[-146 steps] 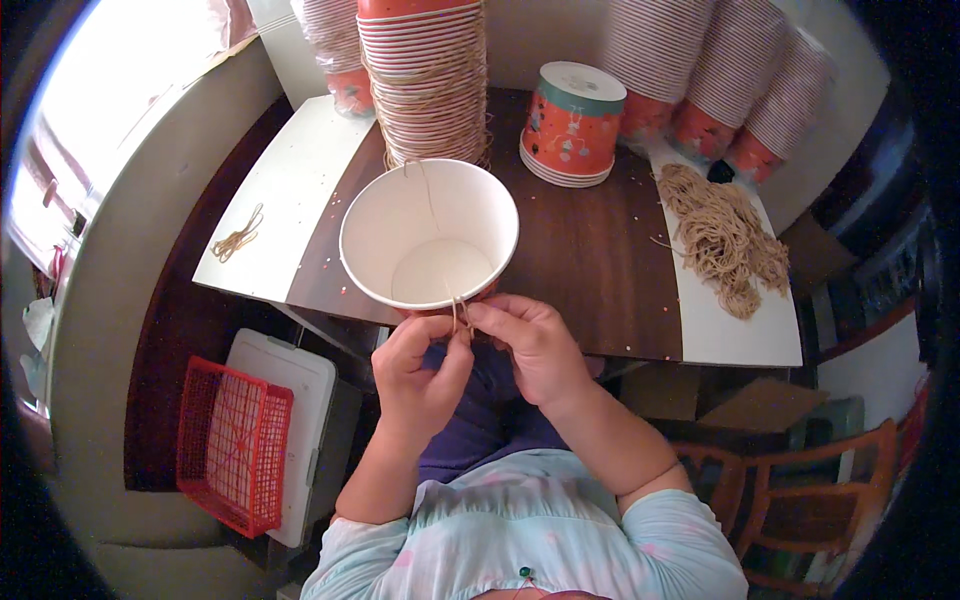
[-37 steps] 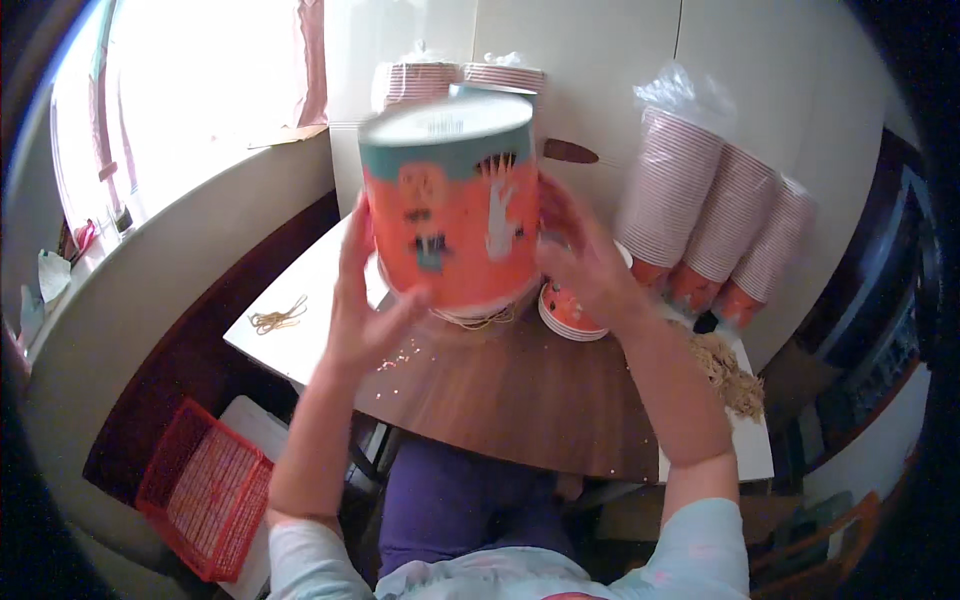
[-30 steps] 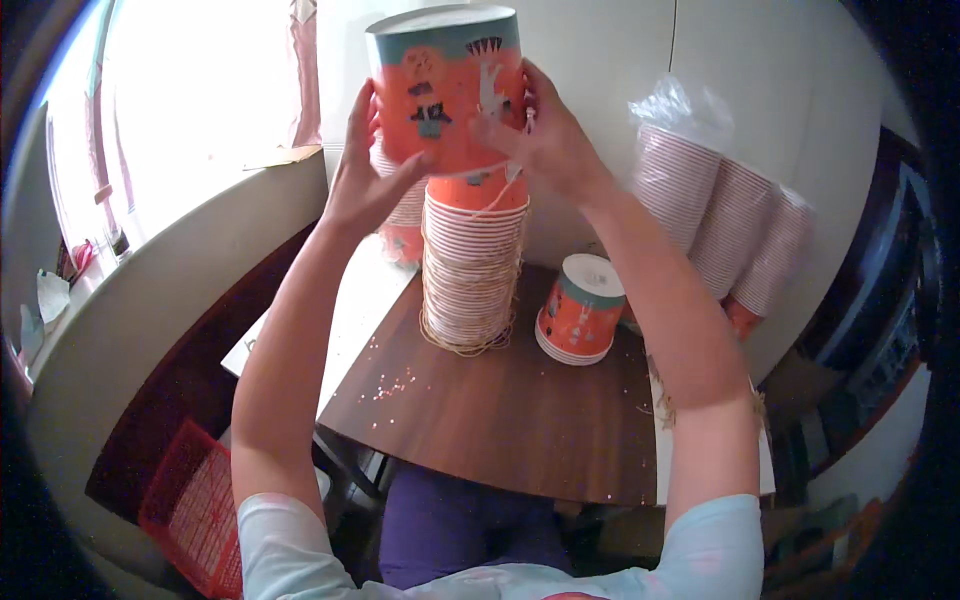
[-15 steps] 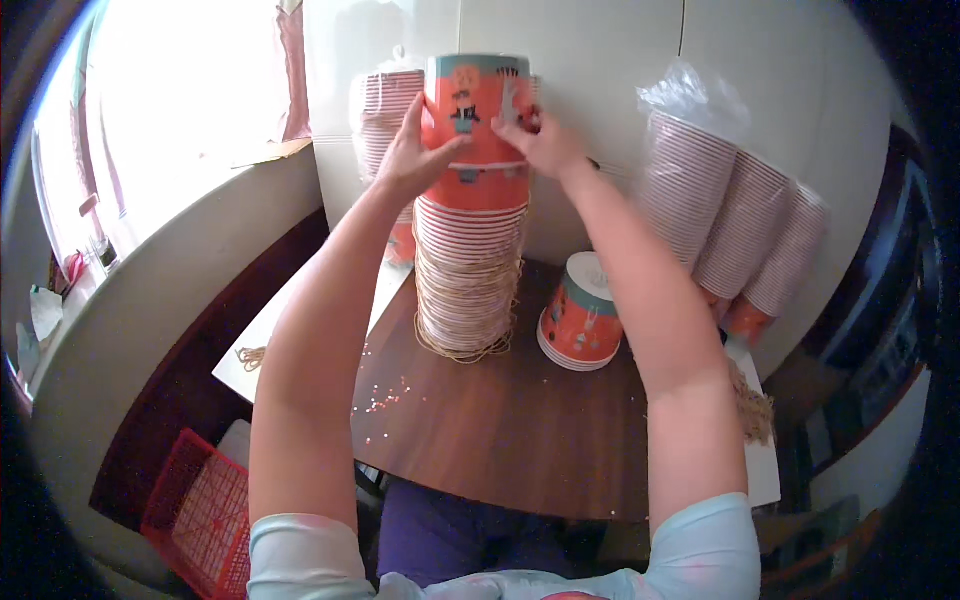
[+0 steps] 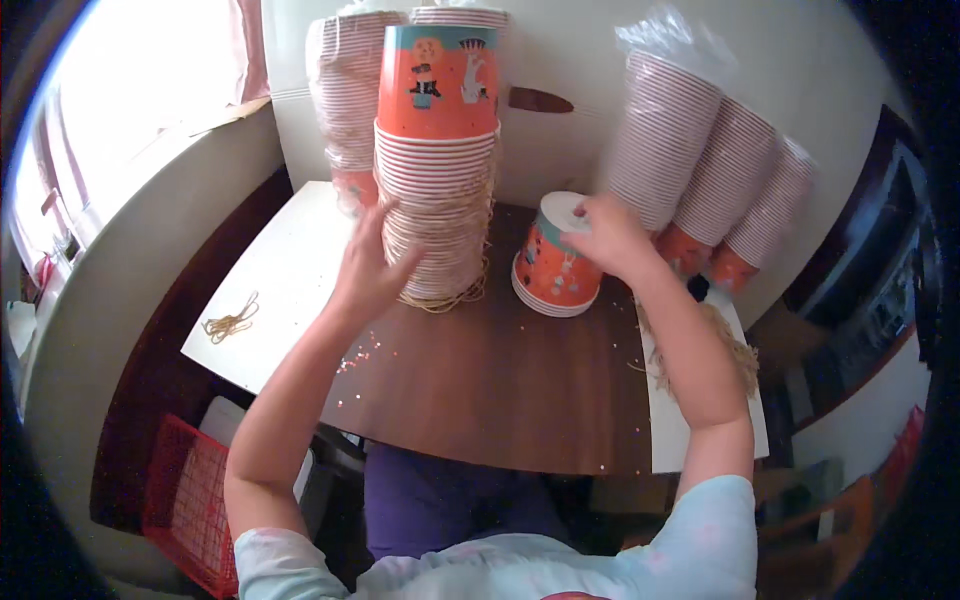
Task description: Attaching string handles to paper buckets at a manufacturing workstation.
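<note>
A tall stack of upside-down orange paper buckets point(image 5: 438, 160) stands on the brown table point(image 5: 480, 390), with string loops hanging around its lower part. My left hand point(image 5: 372, 262) rests open against the lower left side of that stack. My right hand point(image 5: 608, 236) lies on the white bottom of a short pile of upside-down orange buckets point(image 5: 552, 270), to the right of the tall stack. I cannot tell whether its fingers grip the top bucket.
More bucket stacks lean against the wall at the back right point(image 5: 700, 170) and stand behind the tall stack point(image 5: 342, 110). A heap of tan strings point(image 5: 735, 350) lies on a white board at right, a small string bundle point(image 5: 230, 322) at left. A red basket point(image 5: 185, 500) sits on the floor.
The bucket I held up with both hands now sits on top of the tall stack. My left hand has dropped to the stack's lower side, my right hand onto the short pile.
</note>
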{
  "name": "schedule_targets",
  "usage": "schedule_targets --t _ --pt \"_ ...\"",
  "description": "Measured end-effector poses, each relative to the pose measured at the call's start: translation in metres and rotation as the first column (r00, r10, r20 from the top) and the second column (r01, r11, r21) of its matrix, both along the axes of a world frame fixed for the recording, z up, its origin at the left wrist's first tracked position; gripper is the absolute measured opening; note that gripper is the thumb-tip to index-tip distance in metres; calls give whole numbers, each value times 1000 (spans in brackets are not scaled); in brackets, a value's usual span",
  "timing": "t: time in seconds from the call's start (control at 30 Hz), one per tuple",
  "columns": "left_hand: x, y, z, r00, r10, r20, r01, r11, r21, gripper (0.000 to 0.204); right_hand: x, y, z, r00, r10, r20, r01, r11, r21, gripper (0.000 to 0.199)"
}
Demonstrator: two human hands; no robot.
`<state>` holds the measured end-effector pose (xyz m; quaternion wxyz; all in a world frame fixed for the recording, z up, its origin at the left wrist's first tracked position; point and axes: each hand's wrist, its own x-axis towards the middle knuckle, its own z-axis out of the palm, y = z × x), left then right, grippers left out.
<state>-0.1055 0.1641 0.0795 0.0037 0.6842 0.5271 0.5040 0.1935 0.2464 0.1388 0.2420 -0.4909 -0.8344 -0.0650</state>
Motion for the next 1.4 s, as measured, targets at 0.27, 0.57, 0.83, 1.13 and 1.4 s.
schedule_targets --t 0.27,0.57,0.83,1.13,1.4 --pt "86 18 -97 698 -74 712 527 727 -441 62 29 26 -45 984 128 -123 -121 990 68 18" --pt "134 26 -105 112 -3 994 809 581 -90 28 27 10 -21 938 74 -339 -133 979 -153 22" --pt "138 46 -124 108 85 991 816 562 -137 26 31 11 3 954 7 -299 -25 998 -55 16" --pt "152 107 -132 521 236 820 496 698 -516 29 95 -85 51 724 195 -661 110 914 391 17" --pt "117 29 -61 500 -45 865 557 782 -281 33 108 -138 -124 -389 -359 -848 -549 830 -100 33"
